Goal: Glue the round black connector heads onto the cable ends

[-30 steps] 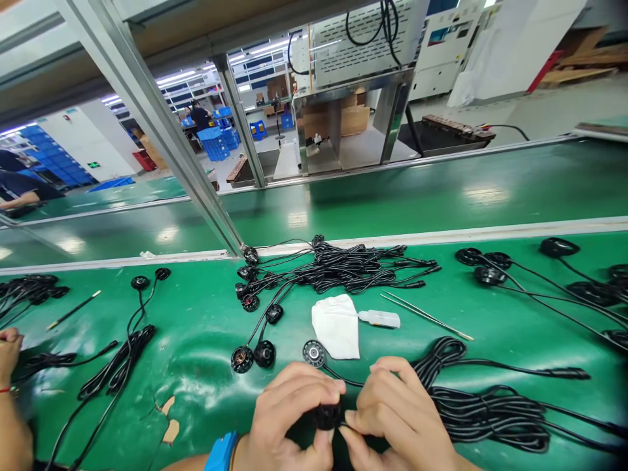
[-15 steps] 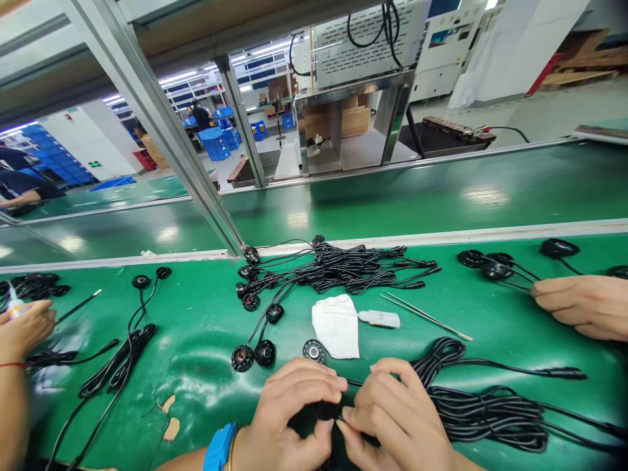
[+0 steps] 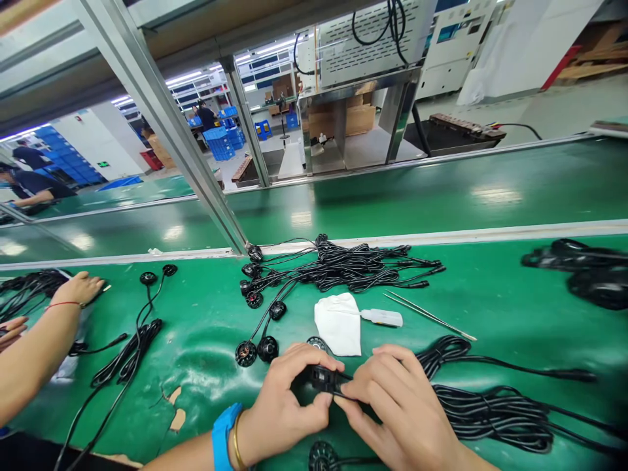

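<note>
My left hand (image 3: pixel 294 396), with a blue band and a gold bangle at the wrist, grips a small black housing (image 3: pixel 322 377) between thumb and fingers. Its open, squarish side faces up. My right hand (image 3: pixel 405 409) pinches the black cable where it meets this housing; the fingertips hide part of the join. A round black disc (image 3: pixel 318 341) lies partly hidden behind my left fingers. Below my hands lies another round black part (image 3: pixel 322 456) with a cable. Coiled black cable (image 3: pixel 495 418) rests beside my right hand.
Ahead are a white cloth (image 3: pixel 338 324), a small bottle (image 3: pixel 383 318), tweezers (image 3: pixel 432 316) and a pile of cabled black parts (image 3: pixel 343 268). A co-worker's arm (image 3: pixel 44 353) reaches in at left. More black parts (image 3: pixel 598 288) lie at right. A metal post (image 3: pixel 167 124) rises beyond the bench.
The housing in my hands has turned, so its open side now shows. At left the co-worker's arm has reached farther in; at right another hand has left view, and black parts there have shifted.
</note>
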A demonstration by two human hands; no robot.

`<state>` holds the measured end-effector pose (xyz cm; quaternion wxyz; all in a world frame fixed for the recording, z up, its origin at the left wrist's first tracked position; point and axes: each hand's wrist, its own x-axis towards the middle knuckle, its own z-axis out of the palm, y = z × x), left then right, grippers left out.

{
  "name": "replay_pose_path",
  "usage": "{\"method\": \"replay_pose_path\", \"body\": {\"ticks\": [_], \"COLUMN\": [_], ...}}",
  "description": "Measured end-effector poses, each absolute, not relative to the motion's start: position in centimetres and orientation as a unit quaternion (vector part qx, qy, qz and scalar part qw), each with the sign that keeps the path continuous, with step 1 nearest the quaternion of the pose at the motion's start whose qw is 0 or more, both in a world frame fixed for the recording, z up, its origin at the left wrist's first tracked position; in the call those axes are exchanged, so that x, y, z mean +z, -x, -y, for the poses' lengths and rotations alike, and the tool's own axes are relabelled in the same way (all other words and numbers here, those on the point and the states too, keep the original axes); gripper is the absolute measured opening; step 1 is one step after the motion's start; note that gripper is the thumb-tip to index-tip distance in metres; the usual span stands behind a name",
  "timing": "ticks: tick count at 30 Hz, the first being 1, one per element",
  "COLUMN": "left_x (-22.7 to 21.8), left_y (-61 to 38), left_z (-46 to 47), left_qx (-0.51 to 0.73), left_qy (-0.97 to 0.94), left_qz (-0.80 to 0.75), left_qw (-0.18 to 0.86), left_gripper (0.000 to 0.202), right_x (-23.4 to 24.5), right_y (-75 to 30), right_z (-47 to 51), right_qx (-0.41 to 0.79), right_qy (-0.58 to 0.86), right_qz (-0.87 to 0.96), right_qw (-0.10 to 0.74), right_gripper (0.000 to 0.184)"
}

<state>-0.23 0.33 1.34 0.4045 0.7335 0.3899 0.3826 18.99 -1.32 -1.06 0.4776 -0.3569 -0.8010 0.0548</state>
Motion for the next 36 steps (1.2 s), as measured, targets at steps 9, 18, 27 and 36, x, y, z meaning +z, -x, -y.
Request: {"method": "replay_pose_path", "body": {"ticks": [9,18,27,36], "left_x": [0.5,0.4,0.6,0.5], "left_y": [0.4,0.5,0.5,0.7], "left_z": [-0.3,-0.7,-0.3,-0.5], "left_qx": [0.412,0.421,0.408,0.384], "left_qy": [-0.714,-0.755,-0.779,-0.761], "left_qz": [-0.345,-0.319,-0.309,-0.377], "left_qw": [0.450,0.389,0.362,0.361], "left_gripper": [0.045,0.041,0.033,0.029], "right_x": [-0.5,-0.7,-0.9,0.4], "right_y": [-19.0,-19.2,-19.1,-19.5], "right_z": [1.4,1.4,1.5,1.1], "right_qx": [0.042,0.018,0.006,0.004], "right_qy": [0.367,0.356,0.357,0.358], "right_qz": [0.797,0.811,0.817,0.787], "right_qw": [0.478,0.464,0.454,0.502], "right_gripper": [0.010,0.008,0.011,0.010]}}
